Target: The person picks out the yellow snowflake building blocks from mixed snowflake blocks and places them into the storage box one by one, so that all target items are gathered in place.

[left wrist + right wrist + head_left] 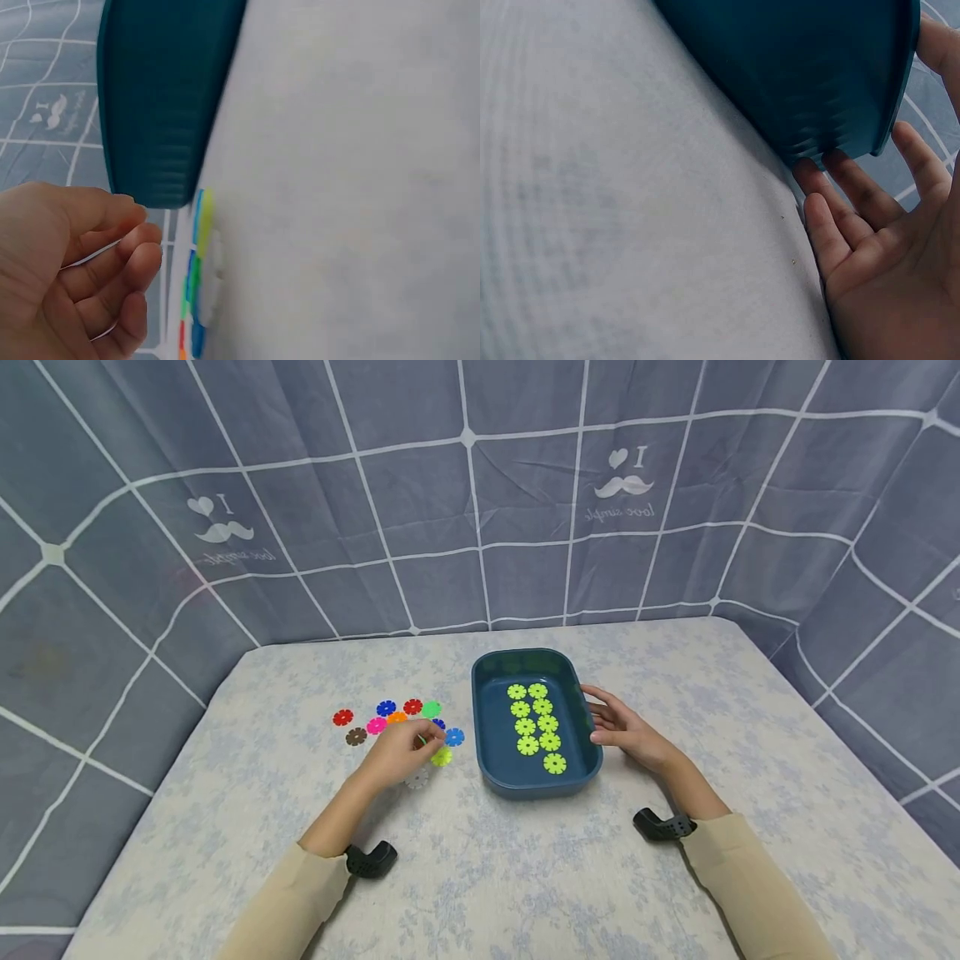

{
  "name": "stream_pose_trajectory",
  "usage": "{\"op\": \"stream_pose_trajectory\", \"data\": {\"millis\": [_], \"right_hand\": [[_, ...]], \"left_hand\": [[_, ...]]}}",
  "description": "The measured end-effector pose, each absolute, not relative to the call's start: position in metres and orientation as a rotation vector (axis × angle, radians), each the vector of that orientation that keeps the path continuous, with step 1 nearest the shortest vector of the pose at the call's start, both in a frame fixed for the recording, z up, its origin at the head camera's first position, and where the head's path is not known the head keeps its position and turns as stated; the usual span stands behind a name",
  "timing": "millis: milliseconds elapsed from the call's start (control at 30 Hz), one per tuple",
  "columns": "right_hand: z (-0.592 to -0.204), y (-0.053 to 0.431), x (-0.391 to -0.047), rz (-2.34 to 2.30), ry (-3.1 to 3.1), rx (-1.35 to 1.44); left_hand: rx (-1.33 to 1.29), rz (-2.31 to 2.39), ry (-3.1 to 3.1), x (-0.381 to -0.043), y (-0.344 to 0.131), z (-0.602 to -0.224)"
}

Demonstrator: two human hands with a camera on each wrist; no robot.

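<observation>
A dark teal plastic bin (pixel 498 781) stands on the table with several yellow-green notched discs (pixel 548 723) lying flat in two rough columns inside. My right hand (pixel 633 735) is at its right side, relaxed fingers touching the wall and thumb at the rim; the right wrist view shows the fingertips (pixel 836 159) against the ribbed wall. Left of the bin, my left hand (pixel 401 752) hovers over a loose group of coloured discs, its fingers loosely bent with nothing visible between them. Beside its fingertips lie a yellow-green disc (pixel 442 757) and a light blue disc (pixel 454 737). The hand partly hides other discs.
Farther left lie a red disc (pixel 342 717), a brown disc (pixel 356 737) and a pink disc (pixel 377 726), with a dark blue disc (pixel 386 708) behind. A pale clear disc (pixel 417 777) is nearer me. A grey checked curtain (pixel 420 510) hangs behind the table.
</observation>
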State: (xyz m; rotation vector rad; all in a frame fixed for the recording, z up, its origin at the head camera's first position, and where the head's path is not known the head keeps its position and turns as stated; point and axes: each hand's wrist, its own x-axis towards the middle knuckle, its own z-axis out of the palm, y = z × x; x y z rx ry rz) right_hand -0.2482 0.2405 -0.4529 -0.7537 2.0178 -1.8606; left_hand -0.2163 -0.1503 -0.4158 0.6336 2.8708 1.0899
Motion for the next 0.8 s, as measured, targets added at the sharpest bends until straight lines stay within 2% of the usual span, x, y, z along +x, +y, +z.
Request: {"op": "stream_pose_trajectory", "data": {"millis": [800], "right_hand": [[-0.453, 0.240, -0.250, -1.839, 2.043, -0.745]], "left_hand": [[0.562, 0.955, 2.945, -0.212, -0.154, -0.439]]}}
